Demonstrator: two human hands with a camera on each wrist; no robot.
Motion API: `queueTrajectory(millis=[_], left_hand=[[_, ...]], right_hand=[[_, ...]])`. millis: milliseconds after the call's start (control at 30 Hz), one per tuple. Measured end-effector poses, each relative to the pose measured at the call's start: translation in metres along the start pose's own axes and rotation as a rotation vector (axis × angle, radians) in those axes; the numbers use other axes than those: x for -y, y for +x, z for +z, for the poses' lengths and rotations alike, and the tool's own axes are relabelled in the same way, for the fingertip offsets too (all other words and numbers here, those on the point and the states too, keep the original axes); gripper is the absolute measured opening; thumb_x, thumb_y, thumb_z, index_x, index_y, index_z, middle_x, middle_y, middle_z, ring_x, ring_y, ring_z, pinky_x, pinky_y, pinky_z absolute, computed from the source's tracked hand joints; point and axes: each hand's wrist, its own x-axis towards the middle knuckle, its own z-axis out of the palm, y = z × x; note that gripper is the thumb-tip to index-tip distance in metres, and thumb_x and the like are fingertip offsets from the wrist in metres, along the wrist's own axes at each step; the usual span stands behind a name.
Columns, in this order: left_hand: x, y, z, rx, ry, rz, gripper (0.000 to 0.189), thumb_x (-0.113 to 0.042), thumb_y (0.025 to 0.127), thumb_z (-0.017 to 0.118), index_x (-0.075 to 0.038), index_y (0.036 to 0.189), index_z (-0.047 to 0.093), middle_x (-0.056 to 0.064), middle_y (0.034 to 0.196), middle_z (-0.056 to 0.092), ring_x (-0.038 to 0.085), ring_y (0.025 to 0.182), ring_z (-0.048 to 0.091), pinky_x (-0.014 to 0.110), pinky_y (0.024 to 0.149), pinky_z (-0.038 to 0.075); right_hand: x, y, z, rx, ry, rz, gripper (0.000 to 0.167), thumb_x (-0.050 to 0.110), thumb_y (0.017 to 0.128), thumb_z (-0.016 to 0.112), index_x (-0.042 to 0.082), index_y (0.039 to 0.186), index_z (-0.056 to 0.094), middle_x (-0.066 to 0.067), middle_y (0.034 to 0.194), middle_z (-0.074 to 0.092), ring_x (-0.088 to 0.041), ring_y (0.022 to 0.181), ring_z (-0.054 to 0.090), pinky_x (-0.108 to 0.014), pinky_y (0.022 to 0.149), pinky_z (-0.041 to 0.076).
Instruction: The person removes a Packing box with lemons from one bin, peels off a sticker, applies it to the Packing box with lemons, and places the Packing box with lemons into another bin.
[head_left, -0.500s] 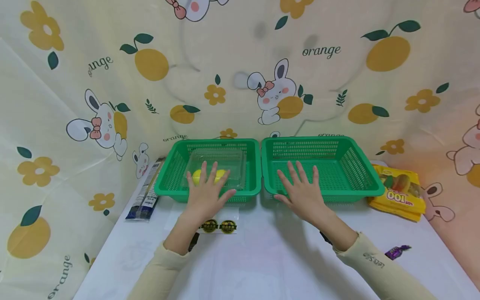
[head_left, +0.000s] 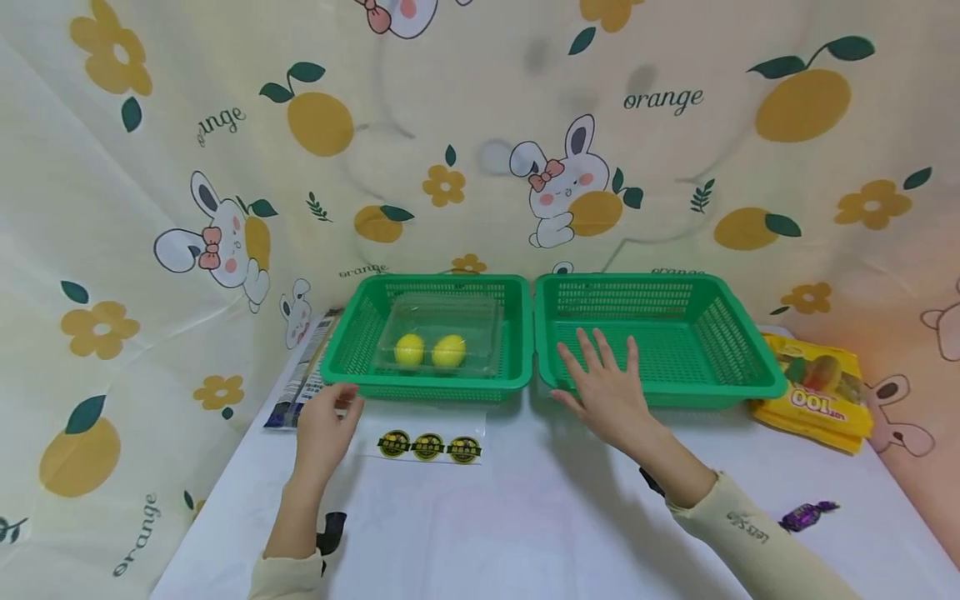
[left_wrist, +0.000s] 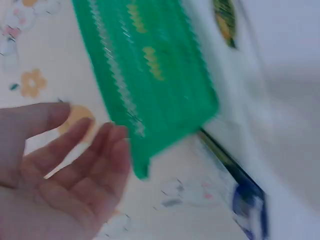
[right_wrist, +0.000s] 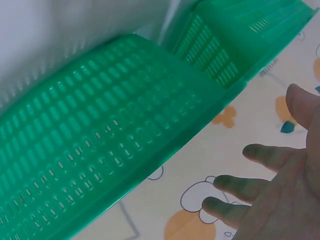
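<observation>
Your left hand is empty, fingers loosely bent, near the left basket, right hand empty, fingers spread by the right basket; clear the rims, mind the clear box inside the left one.

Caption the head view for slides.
Left hand near left basket with clear box; right hand spread near right basket.

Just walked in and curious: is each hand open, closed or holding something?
Left hand: open, loosely curled, holding nothing.
Right hand: open, spread, holding nothing.
</observation>
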Motion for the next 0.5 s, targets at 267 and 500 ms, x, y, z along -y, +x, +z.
queueTrajectory(millis=[267,500], left_hand=[[0.029,-0.001,0.013,-0.013,-0.421,-0.329,0.025,0.000,0.095,0.062,0.013,0.116,0.064,0.023,0.100,0.068,0.024,0.088,0.069,0.032,0.076,0.062],[0.027,0.005,0.034,-0.084,-1.031,-0.551,0.044,0.004,0.097,0.058,0.017,0.136,0.043,0.013,0.099,0.067,0.016,0.088,0.072,0.029,0.089,0.057]], right_hand=[[0.003,0.003,0.004,-0.012,0.007,-0.008,0.068,0.051,0.097,0.059,0.013,0.151,0.043,-0.023,0.157,0.030,-0.044,0.145,0.024,-0.075,0.112,0.010],[0.008,0.004,0.007,-0.013,0.033,-0.012,0.068,0.050,0.097,0.059,0.012,0.151,0.043,-0.023,0.157,0.031,-0.045,0.145,0.024,-0.075,0.112,0.010]])
